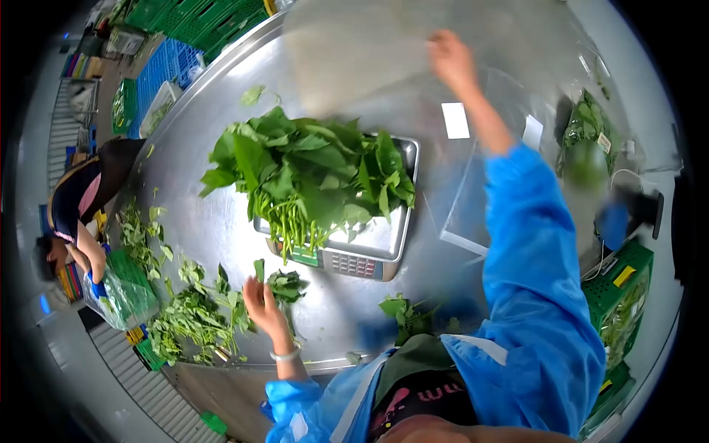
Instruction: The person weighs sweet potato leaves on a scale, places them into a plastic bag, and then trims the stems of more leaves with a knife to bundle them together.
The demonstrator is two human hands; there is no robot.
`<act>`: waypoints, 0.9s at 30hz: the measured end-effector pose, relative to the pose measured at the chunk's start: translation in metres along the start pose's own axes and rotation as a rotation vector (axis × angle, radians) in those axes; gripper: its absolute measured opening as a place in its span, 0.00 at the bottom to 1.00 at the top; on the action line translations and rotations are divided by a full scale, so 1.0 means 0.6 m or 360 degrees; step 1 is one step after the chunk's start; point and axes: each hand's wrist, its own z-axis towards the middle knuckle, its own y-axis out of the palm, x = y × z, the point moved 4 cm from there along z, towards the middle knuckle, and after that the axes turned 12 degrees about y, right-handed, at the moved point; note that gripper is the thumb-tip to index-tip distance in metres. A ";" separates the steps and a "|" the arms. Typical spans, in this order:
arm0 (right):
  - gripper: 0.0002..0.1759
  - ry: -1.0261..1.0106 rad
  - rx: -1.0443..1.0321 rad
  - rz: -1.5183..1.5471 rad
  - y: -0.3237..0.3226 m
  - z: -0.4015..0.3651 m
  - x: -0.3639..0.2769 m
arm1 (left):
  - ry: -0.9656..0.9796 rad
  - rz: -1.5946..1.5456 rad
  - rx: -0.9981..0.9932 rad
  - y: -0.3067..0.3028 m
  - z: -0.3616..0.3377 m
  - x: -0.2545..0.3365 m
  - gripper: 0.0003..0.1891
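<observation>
A large bunch of leafy greens (295, 159) lies on the metal tray of a weighing scale (362, 262), its stems towards me. My left hand (264, 304) is just below the scale, beside loose leaves (286, 286); its fingers are apart and a small leaf shows at their tips. My right hand (449, 55) is stretched to the far side over the steel table (185, 162), fingers drawn together at the edge of a blurred clear plastic sheet (354, 52). Whatever lies between those fingers is too small to make out.
Loose greens (196, 314) spread at the lower left. White labels (455, 120) and a bagged bunch (587, 129) are on the right, near green crates (624, 280). At the far left a co-worker (74, 196) bends over a plastic bag (122, 292).
</observation>
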 end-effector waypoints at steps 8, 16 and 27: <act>0.03 0.0757 0.0213 0.0522 -0.479 -0.417 0.179 | 0.0106 -0.0585 -0.0837 0.120 0.190 0.043 0.33; 0.20 0.0686 0.0223 -0.1455 -0.592 -0.745 0.279 | -0.0014 -0.0795 -0.1187 0.166 0.249 0.051 0.36; 0.34 0.1151 -0.1091 0.0818 0.035 -0.655 -0.133 | -0.0278 -0.1066 -0.1280 0.201 0.218 0.083 0.37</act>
